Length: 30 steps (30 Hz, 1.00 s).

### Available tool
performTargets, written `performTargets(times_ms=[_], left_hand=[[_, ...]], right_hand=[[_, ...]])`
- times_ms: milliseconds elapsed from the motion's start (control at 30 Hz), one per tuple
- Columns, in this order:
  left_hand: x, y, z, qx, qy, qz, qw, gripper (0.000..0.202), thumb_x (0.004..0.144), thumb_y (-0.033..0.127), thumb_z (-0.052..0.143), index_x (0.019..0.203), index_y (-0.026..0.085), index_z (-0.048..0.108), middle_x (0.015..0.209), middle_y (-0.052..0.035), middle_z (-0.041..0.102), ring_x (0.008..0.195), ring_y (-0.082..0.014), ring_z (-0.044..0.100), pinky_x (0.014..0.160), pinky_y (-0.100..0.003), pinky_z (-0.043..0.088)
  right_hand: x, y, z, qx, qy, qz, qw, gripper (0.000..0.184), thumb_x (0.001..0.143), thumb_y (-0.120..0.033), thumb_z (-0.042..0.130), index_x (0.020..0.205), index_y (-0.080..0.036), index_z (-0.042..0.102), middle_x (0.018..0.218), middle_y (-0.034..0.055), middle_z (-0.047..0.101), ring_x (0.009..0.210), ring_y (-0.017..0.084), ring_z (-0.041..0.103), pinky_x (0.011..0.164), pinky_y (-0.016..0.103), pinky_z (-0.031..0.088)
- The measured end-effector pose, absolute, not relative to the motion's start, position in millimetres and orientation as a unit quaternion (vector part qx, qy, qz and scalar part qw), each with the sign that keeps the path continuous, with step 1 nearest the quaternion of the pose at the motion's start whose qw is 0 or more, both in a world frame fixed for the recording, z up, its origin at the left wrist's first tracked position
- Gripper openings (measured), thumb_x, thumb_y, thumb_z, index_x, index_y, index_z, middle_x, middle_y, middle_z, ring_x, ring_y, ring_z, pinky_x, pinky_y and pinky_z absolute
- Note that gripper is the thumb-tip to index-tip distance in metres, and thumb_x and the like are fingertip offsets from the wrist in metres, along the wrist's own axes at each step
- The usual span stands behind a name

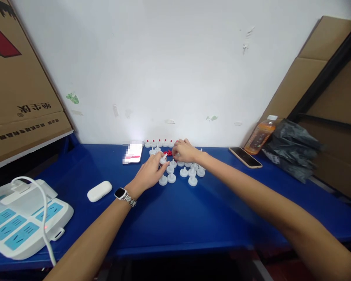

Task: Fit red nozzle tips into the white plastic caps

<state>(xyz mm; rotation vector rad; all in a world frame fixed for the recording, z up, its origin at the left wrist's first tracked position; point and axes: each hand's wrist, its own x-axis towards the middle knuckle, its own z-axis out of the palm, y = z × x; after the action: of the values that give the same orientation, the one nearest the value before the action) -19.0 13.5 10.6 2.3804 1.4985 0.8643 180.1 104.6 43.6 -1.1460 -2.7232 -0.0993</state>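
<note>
My left hand (151, 171) is closed around a white nozzle cap (163, 159), its pointed spout tilted up. My right hand (183, 151) has its fingers curled together beside a small pile of red tips (167, 153); what is between its fingertips is hidden. Several white nozzle caps without red tips (192, 180) stand spout up around and in front of both hands. Along the wall is a row of white nozzle caps with red tips (159, 143), its right end partly covered by my right hand.
On the blue table (175, 218) lie a lit phone (133, 153), a white oval case (100, 191) and a power strip (26, 222) with a cable at left. To the right are a dark phone (245, 157), a drink bottle (260, 134) and a black plastic bag (292, 146). Cardboard flanks both sides.
</note>
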Motion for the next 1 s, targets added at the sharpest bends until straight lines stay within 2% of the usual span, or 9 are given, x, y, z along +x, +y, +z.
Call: performTargets(times_ms=[100,200,267,400,567,700,833,1000], left_hand=[[-19,13,11,0.806,0.504,0.294,0.1,0.034,0.098,0.051,0.039,0.113,0.023,0.05,0.092,-0.0053,0.057,0.088,-0.0241,0.059,0.076,-0.037,0.047],[-19,12,12,0.804,0.503,0.296,0.109,0.035,0.098,0.052,0.038,0.113,0.023,0.051,0.093,-0.0053,0.058,0.086,-0.0234,0.058,0.076,-0.037,0.047],[-17,11,12,0.802,0.503,0.299,0.118,0.037,0.097,0.053,0.038,0.115,0.023,0.05,0.095,-0.0056,0.059,0.085,-0.023,0.059,0.076,-0.038,0.048],[-12,6,14,0.81,0.491,0.296,0.125,0.039,0.097,0.056,0.037,0.114,0.022,0.05,0.097,-0.0067,0.06,0.086,-0.0235,0.06,0.075,-0.038,0.048],[-8,0,19,0.836,0.459,0.282,0.102,0.036,0.1,0.049,0.035,0.113,0.021,0.052,0.099,-0.0082,0.061,0.092,-0.0246,0.058,0.078,-0.039,0.047],[-9,-4,22,0.854,0.44,0.263,0.087,0.034,0.101,0.045,0.035,0.116,0.019,0.051,0.103,-0.0099,0.059,0.095,-0.0252,0.056,0.08,-0.039,0.047],[-7,-8,23,0.863,0.43,0.253,0.077,0.031,0.101,0.044,0.033,0.109,0.019,0.05,0.1,-0.0099,0.058,0.093,-0.0251,0.057,0.078,-0.039,0.048],[-2,-8,22,0.869,0.413,0.259,0.087,0.031,0.102,0.044,0.032,0.107,0.019,0.048,0.101,-0.0097,0.057,0.094,-0.0241,0.057,0.084,-0.041,0.049]], right_hand=[[182,97,44,-0.395,-0.877,0.134,0.24,0.006,0.08,-0.02,0.065,0.081,-0.015,0.068,0.083,0.0066,0.071,0.084,0.02,0.062,0.082,0.034,0.043],[183,82,42,-0.373,-0.792,0.328,0.355,0.013,0.079,-0.028,0.068,0.082,-0.015,0.066,0.075,0.0039,0.07,0.068,0.015,0.062,0.066,0.028,0.046],[183,70,39,-0.349,-0.745,0.4,0.403,0.021,0.078,-0.035,0.072,0.082,-0.015,0.068,0.073,0.0032,0.07,0.065,0.014,0.061,0.063,0.027,0.046],[182,48,34,-0.335,-0.67,0.47,0.468,0.03,0.074,-0.044,0.077,0.082,-0.016,0.07,0.07,0.0017,0.069,0.061,0.011,0.058,0.062,0.026,0.046],[181,32,33,-0.338,-0.647,0.496,0.47,0.034,0.072,-0.047,0.079,0.08,-0.015,0.07,0.068,0.0016,0.068,0.059,0.01,0.057,0.061,0.026,0.047],[180,25,34,-0.331,-0.667,0.468,0.477,0.033,0.075,-0.048,0.076,0.077,-0.016,0.068,0.068,0.0015,0.068,0.062,0.011,0.06,0.063,0.026,0.049],[179,19,39,-0.325,-0.701,0.438,0.46,0.03,0.078,-0.045,0.074,0.076,-0.017,0.065,0.073,0.0022,0.068,0.066,0.013,0.063,0.064,0.026,0.05],[183,16,45,-0.329,-0.738,0.383,0.448,0.027,0.082,-0.043,0.07,0.077,-0.017,0.065,0.072,0.0022,0.067,0.066,0.014,0.061,0.064,0.027,0.048]])
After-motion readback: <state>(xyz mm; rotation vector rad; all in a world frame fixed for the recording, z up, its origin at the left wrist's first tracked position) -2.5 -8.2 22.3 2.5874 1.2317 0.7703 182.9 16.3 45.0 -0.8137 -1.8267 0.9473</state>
